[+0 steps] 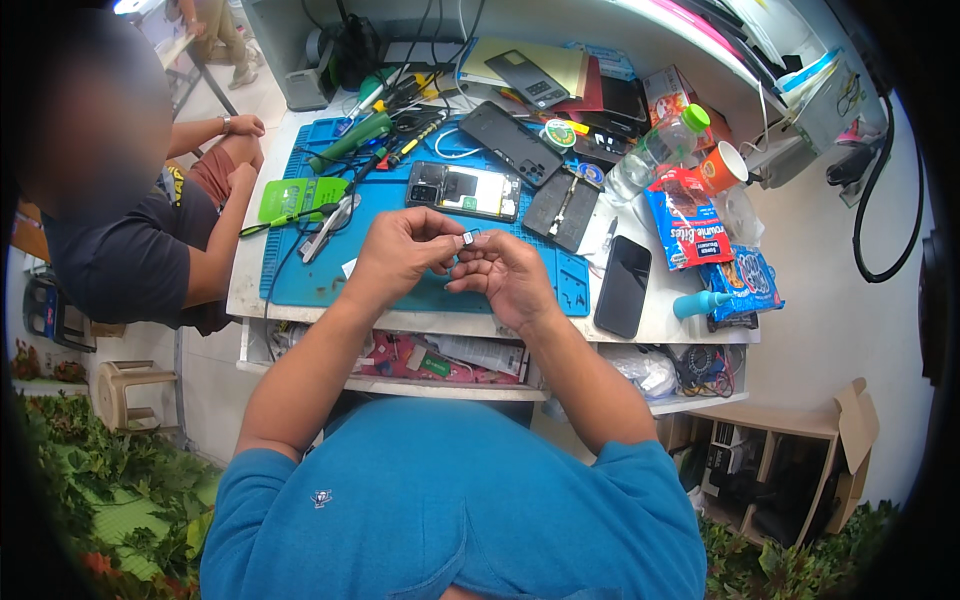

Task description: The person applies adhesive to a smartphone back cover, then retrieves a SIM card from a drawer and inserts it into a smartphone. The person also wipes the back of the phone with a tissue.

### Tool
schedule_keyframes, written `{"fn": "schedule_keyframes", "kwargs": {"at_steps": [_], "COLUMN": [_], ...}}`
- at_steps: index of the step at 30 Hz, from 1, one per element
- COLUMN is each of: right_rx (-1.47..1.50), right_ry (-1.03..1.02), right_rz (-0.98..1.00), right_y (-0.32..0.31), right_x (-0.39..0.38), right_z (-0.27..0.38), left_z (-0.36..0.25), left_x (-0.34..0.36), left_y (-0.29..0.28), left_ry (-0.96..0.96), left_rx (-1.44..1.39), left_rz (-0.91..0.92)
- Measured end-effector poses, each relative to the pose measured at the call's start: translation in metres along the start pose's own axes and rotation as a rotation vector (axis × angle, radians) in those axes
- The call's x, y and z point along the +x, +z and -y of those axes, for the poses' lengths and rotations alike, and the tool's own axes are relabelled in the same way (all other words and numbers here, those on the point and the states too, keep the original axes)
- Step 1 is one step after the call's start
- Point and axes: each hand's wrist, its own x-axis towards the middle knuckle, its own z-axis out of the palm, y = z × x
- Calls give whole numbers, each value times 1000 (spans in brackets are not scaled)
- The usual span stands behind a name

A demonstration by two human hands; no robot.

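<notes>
My left hand and my right hand meet above the blue work mat, fingertips pinched on a small dark piece with a white rectangle, perhaps a card tray. Just beyond them an opened phone lies on the mat, its insides showing. A dark phone and a dark metal holder lie behind and to the right. A silver tool and a green card-like item are left of my hands.
A black phone, water bottle, paper cup, snack packets and teal bottle crowd the right of the white desk. Tools fill the back left. Another person sits at left. An open drawer is below.
</notes>
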Motion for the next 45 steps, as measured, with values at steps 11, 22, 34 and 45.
{"fn": "schedule_keyframes", "kwargs": {"at_steps": [11,22,34,45], "right_rx": [-197,-130,-233,-268], "right_ry": [-99,-14,-91,-147], "right_rz": [-58,-55,-107,-117], "right_y": [-5,-6,-1,4], "right_x": [5,4,1,-1], "right_z": [-9,0,-5,-7], "left_z": [4,4,-2,4], "left_x": [0,0,0,1], "left_y": [-6,-8,-7,-14], "left_ry": [-72,-88,-168,-257], "left_rx": [-47,-71,-56,-192], "left_rz": [22,18,34,69]}}
